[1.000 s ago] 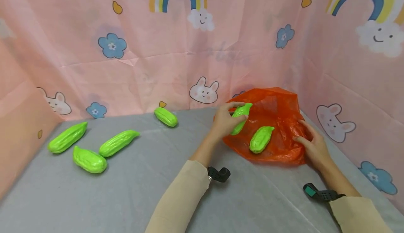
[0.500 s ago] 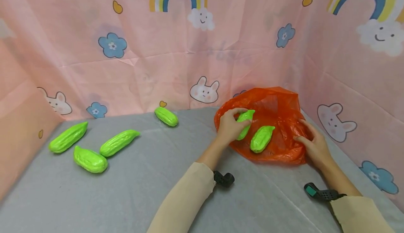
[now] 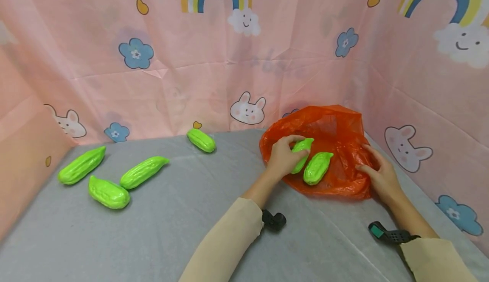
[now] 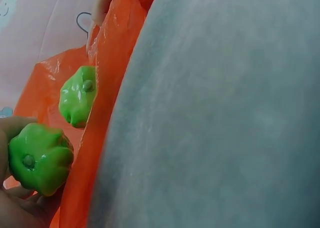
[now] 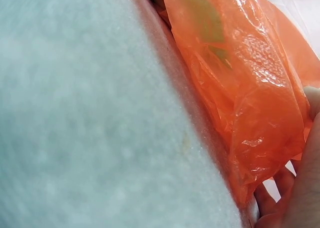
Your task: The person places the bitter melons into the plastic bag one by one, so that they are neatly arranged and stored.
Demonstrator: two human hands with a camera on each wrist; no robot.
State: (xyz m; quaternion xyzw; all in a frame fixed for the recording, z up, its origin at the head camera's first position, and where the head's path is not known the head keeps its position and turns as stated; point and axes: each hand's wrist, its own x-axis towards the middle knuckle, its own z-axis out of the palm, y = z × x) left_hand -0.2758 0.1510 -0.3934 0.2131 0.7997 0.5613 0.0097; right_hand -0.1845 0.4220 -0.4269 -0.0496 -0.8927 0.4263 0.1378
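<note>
My left hand (image 3: 284, 159) grips a glossy, ribbed green bitter melon (image 3: 300, 157) inside the mouth of an orange-red plastic bag (image 3: 344, 180). Seen from the left wrist, the stem end of this bitter melon (image 4: 40, 160) points at the camera, with fingers and thumb around its far side. Just right of it, a second bitter melon (image 3: 318, 168) lies in the bag. My right hand (image 3: 383, 180) holds the bag's right side, thumb in front. From the right wrist, fingers curl behind the crinkled plastic (image 5: 265, 133), and green shows faintly through it.
At the left of the grey tabletop (image 3: 172, 231) lie three more bitter melons, the nearest one (image 3: 108, 193) close beside another (image 3: 143, 172). One more bitter melon (image 3: 201, 141) lies near the back wall. Pink printed cloth (image 3: 183, 70) encloses the table's back and sides.
My left hand has moved right and slightly toward me, carrying its bitter melon deeper over the bag, beside the other one. The right hand stays at the bag's side.
</note>
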